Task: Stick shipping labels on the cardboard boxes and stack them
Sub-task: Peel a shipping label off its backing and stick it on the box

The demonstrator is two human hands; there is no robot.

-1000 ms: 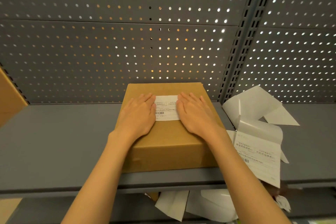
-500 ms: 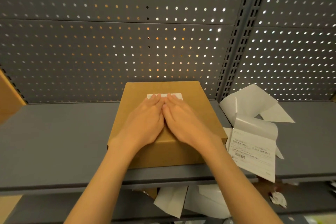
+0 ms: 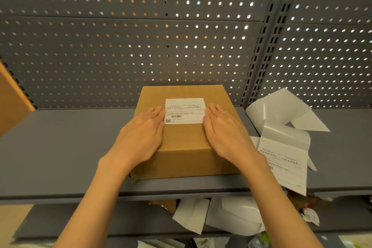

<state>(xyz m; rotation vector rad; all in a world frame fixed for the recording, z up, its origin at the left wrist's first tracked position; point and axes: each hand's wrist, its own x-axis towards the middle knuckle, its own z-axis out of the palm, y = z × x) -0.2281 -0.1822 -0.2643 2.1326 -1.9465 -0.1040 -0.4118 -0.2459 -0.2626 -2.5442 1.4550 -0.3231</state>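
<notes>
A brown cardboard box (image 3: 186, 147) lies flat on the grey shelf (image 3: 66, 147), its back near the perforated wall. A white shipping label (image 3: 184, 110) with barcode and print is stuck on the box top. My left hand (image 3: 141, 137) rests flat on the box top with straight fingers touching the label's left edge. Flat on the right side of the top lies my right hand (image 3: 225, 135), its fingertips at the label's right edge.
Loose label sheets and peeled backing papers (image 3: 281, 147) lie on the shelf right of the box. More paper scraps (image 3: 221, 215) sit on the lower shelf. Another brown box edge (image 3: 10, 98) shows at far left. The perforated back panel (image 3: 141, 36) closes the rear.
Half a second ago both hands lay together over the label's middle. They have slid apart to its left and right edges, uncovering the whole label.
</notes>
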